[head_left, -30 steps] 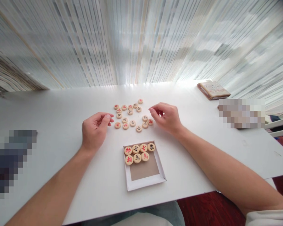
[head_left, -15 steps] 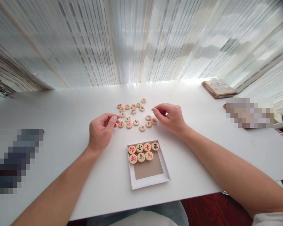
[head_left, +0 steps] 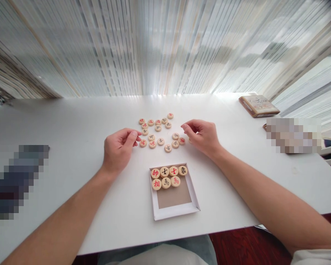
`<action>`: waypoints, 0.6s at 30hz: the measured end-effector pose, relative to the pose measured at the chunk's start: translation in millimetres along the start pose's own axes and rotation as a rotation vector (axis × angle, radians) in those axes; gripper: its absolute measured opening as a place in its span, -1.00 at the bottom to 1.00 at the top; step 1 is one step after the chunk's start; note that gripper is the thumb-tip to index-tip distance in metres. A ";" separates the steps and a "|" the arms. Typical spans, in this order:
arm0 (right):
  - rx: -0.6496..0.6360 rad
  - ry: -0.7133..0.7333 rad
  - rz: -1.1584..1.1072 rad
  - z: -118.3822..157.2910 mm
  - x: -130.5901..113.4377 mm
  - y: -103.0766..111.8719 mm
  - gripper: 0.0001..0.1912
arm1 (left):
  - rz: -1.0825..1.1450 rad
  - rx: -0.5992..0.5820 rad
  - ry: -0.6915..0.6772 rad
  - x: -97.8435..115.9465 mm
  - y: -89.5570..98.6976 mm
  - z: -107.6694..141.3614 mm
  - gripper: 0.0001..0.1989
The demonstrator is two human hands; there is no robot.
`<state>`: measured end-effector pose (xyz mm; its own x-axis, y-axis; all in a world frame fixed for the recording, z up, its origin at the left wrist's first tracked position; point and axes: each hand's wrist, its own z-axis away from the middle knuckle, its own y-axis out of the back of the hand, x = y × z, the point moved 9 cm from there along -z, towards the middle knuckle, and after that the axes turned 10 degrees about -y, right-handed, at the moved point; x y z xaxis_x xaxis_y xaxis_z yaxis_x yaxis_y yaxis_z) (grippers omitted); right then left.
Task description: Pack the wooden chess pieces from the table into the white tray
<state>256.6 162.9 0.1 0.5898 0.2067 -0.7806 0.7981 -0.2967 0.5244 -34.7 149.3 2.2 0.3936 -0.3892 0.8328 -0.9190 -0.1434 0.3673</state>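
My left hand (head_left: 120, 147) is above the table just left of the loose pieces. Its fingers are loosely bent and slightly apart, with no piece seen between them. A red-marked xiangqi piece (head_left: 142, 143) lies closest to its fingertips. On the other side, my right hand (head_left: 204, 137) has thumb and index tips together, and nothing shows in the pinch. Another red-marked piece (head_left: 181, 141) lies just below that hand. Several more round wooden pieces (head_left: 158, 127) are scattered between the hands. Nearer to me, a shallow white box (head_left: 193, 191) holds larger-looking pieces (head_left: 166, 183) in two rows at its far side.
A white table (head_left: 79, 136) carries everything. At the back right lies a flat brown box (head_left: 260, 105), with a blurred-out item (head_left: 294, 134) beside it. Another blurred dark object (head_left: 15, 184) is at the left. Striped curtains (head_left: 154, 48) hang behind the table.
The view has shifted slightly. Both hands stay almost in place beside the loose pieces, and no piece has visibly been moved.
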 end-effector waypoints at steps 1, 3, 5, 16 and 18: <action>0.002 0.000 0.001 -0.1 0.0 0.3 -0.73 | -0.003 -0.001 -0.002 0.7 -0.2 0.0 -0.77; 0.004 0.000 0.001 -0.3 0.0 0.7 -0.73 | -0.007 0.000 -0.004 1.5 0.0 0.0 -0.77; 0.000 -0.005 -0.001 -0.4 0.3 0.5 -0.73 | -0.007 0.000 0.000 1.4 0.2 0.0 -0.77; 0.004 -0.017 -0.007 0.0 -0.2 0.5 -0.72 | -0.007 -0.019 0.003 1.8 -1.7 0.8 -0.75; 0.010 -0.020 -0.012 -0.1 -0.5 1.8 -0.72 | -0.008 -0.020 -0.004 2.4 -1.5 0.8 -0.75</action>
<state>257.8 162.4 1.5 0.5779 0.1915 -0.7934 0.8035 -0.3039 0.5119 -32.5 147.9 3.3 0.4009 -0.3916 0.8282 -0.9151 -0.1287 0.3821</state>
